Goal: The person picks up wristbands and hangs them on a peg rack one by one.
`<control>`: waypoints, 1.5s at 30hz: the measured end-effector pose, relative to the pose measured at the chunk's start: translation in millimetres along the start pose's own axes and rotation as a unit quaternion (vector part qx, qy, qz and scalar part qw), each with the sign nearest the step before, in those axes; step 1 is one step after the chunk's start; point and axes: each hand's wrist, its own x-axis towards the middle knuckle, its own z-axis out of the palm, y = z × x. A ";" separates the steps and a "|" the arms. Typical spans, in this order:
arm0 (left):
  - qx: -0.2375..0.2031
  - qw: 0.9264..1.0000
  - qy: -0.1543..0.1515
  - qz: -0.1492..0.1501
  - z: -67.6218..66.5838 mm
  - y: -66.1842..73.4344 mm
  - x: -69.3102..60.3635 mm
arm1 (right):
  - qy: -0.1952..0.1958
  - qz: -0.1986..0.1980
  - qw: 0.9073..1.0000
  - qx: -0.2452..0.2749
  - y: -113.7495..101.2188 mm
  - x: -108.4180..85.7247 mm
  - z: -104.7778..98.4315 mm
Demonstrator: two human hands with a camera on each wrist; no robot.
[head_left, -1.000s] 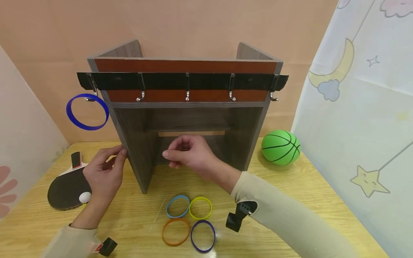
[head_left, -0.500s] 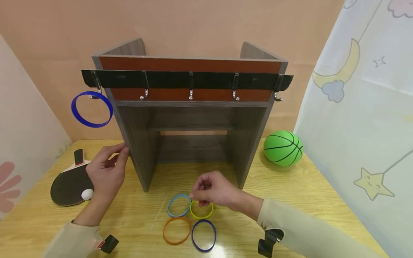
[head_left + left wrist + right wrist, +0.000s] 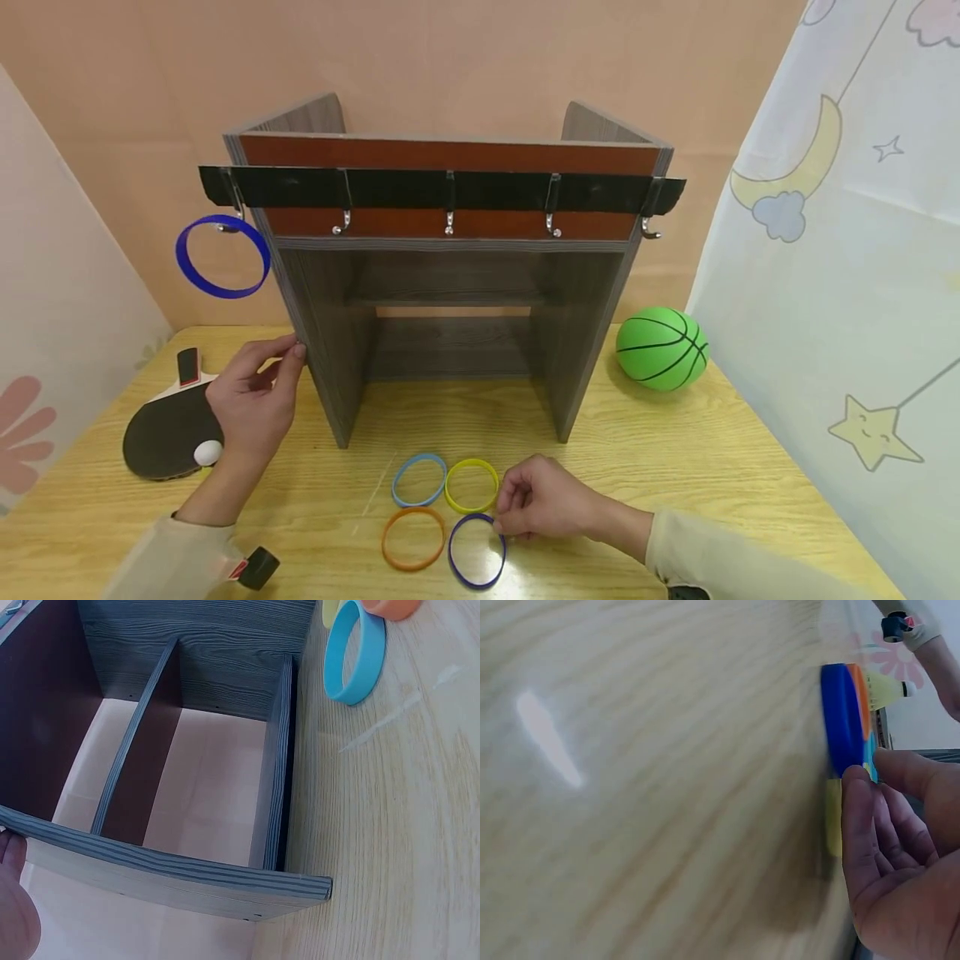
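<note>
My left hand (image 3: 255,396) touches the outer side of the grey wooden rack (image 3: 311,367) with thumb and fingertips; in the left wrist view, fingers show outside the panel (image 3: 150,859). Low over the table, my right hand (image 3: 547,500) has bent fingers at the right rim of a dark blue wristband (image 3: 477,587). In the right wrist view, the fingertips (image 3: 857,774) meet that band's end, a small gap between them. Light blue (image 3: 395,492), yellow (image 3: 472,509) and orange (image 3: 413,568) wristbands lie beside it. Another blue wristband (image 3: 222,292) hangs on the leftmost hook (image 3: 228,227).
Several metal hooks (image 3: 449,223) line the black strip (image 3: 397,187) across the rack's front. A green ball (image 3: 662,348) sits right of the rack. Left of my left arm are a table tennis bat (image 3: 165,429) and what looks like a yellow shuttlecock (image 3: 883,688).
My right hand has moved from in front of the rack down and right to the dark blue wristband on the table. My left hand keeps its place at the rack's side.
</note>
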 end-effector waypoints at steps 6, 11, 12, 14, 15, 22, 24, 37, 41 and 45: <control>-0.005 1.000 0.006 0.003 1.0 0.4 0.7 | 0.019 0.016 1.000 0.005 8.7 -5.8 1.9; -0.003 1.000 0.003 0.005 0.5 0.6 0.6 | 0.026 0.021 0.999 0.003 10.5 -5.3 4.8; -0.002 1.000 0.003 0.004 0.3 0.6 0.5 | 0.028 0.020 0.999 0.001 10.6 -5.0 5.3; 0.002 1.000 0.002 0.003 -0.2 0.8 0.4 | 0.031 0.015 0.999 -0.004 10.7 -4.5 6.2; 0.002 1.000 0.002 0.004 -0.3 0.8 0.4 | 0.031 0.013 0.999 -0.008 10.4 -4.2 6.4; -0.011 1.000 0.006 0.005 -0.2 0.3 0.4 | 0.025 -0.006 0.998 -0.049 9.6 -2.0 7.5; -0.011 1.000 0.005 0.004 -0.1 0.7 0.3 | 0.023 -0.006 0.998 -0.054 10.2 -1.5 7.6; -0.001 1.000 0.002 0.007 1.9 1.3 -0.1 | 0.026 -0.007 0.999 -0.046 12.2 -3.6 9.1; 0.005 1.000 0.003 0.008 1.9 1.5 0.2 | 0.027 -0.002 0.999 -0.035 12.4 -4.0 9.2; 0.008 1.000 0.002 0.008 1.2 1.3 0.4 | 0.029 0.001 0.999 -0.032 12.6 -4.4 8.2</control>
